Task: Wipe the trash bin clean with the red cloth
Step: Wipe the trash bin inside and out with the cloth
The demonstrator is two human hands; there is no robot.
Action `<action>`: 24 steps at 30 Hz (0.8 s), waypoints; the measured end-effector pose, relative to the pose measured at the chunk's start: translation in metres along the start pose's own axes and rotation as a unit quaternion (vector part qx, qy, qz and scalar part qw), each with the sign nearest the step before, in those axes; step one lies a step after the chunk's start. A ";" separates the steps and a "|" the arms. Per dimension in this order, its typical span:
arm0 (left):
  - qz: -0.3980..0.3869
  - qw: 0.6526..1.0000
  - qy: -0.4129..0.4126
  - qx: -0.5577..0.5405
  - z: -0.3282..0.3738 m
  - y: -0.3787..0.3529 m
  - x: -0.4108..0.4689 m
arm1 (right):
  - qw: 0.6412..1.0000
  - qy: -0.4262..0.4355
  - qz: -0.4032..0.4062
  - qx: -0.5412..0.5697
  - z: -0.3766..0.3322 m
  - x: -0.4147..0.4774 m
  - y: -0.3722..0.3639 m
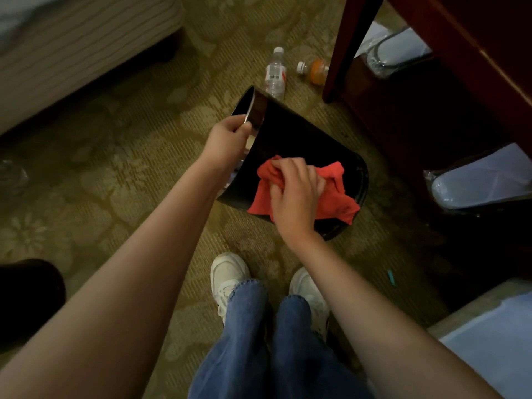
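Wiping's underway mid-frame: the left hand [227, 136] grips the rim of the black trash bin [302, 139], tipped on the carpet [121, 156], while the right hand [293, 191] bunches the red cloth [334, 194] against its outer wall. Next move probably needs turning the bin to reach fresh spots.

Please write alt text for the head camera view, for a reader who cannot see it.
A person's right hand holds a red cloth against the side of a tilted black trash bin, while the left hand grips its rim. A clear bottle and an orange bottle lie on the patterned carpet beyond it.
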State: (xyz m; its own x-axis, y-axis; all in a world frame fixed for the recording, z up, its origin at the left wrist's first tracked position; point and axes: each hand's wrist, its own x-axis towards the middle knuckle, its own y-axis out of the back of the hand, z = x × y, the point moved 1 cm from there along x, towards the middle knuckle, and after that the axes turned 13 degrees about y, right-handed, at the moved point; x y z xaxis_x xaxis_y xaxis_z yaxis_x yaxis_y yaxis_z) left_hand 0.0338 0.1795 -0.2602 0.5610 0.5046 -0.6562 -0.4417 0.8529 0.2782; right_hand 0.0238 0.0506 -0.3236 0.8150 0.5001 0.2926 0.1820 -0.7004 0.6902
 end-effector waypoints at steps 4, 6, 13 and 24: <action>-0.002 1.000 -0.006 0.008 0.004 -0.002 0.002 | 0.990 -0.132 0.053 0.013 0.007 0.061 0.010; -0.003 1.000 -0.018 -0.001 0.004 -0.005 -0.004 | 0.988 -0.149 0.040 -0.001 0.010 0.075 0.009; -0.009 0.998 -0.052 -0.031 -0.011 0.001 -0.015 | 0.999 0.048 0.019 -0.015 0.006 -0.012 -0.004; -0.028 0.999 -0.033 -0.004 -0.007 0.010 -0.002 | 0.998 -0.054 0.027 0.011 0.008 0.067 -0.001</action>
State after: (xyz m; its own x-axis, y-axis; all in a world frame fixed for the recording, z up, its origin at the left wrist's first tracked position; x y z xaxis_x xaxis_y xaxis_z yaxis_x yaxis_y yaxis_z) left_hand 0.0233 0.1864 -0.2612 0.6301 0.4649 -0.6220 -0.4140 0.8788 0.2375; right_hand 0.0823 0.0806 -0.3105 0.8787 0.4040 0.2543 0.1471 -0.7361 0.6607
